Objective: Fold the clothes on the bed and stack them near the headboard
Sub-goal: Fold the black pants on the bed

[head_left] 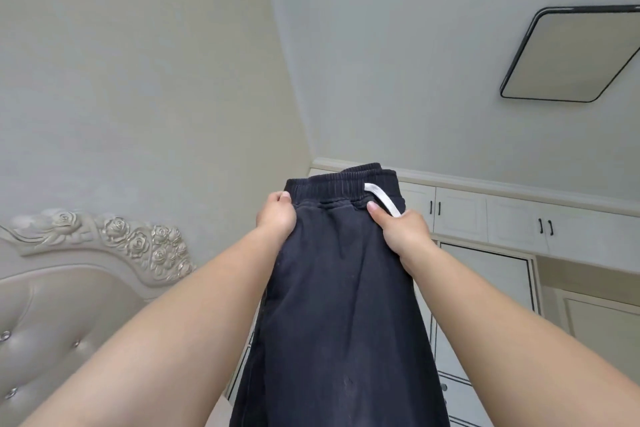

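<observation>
Trousers (341, 288), dark, hang in the air at chest height, legs apparently doubled together, bed out of view. Headboard (69, 305) stands lower left; cupboards (485, 215) behind, with open room between. Left hand (277, 215) and right hand (403, 229) each pinch the waistband (332, 184). White drawstring (382, 199) dangles; judged best: level both corners before lowering.

Dark navy trousers (339, 288) hang upright; white drawstring (382, 199).
</observation>
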